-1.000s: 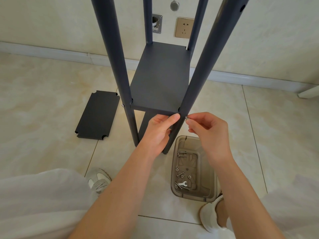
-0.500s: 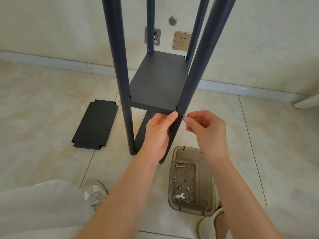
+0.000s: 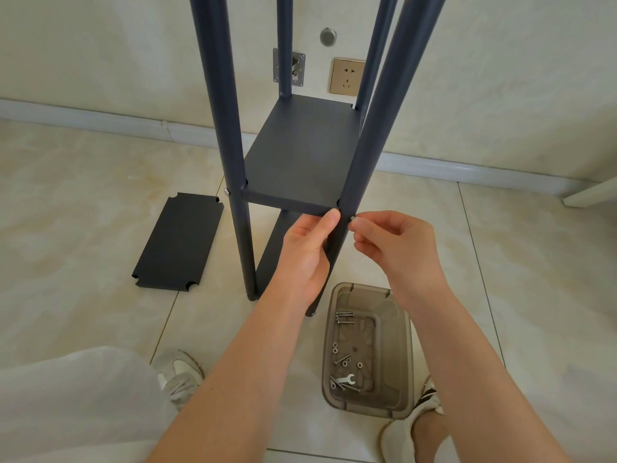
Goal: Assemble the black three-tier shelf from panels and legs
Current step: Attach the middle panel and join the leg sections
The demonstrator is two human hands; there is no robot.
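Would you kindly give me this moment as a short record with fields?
left hand: grips the leg just under the mounted panel
right hand: pinches a screw at that leg's side
spare panel: flat on the floor, left of the shelf
box: on the floor near the right foot, holding small hardware and a wrench
stage: spare panel not yet mounted

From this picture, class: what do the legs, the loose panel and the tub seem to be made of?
Legs: probably painted metal tube, smooth satin sheen. Loose panel: matte black, finely textured; metal or board, unclear. Tub: translucent smoky plastic; contents show through.
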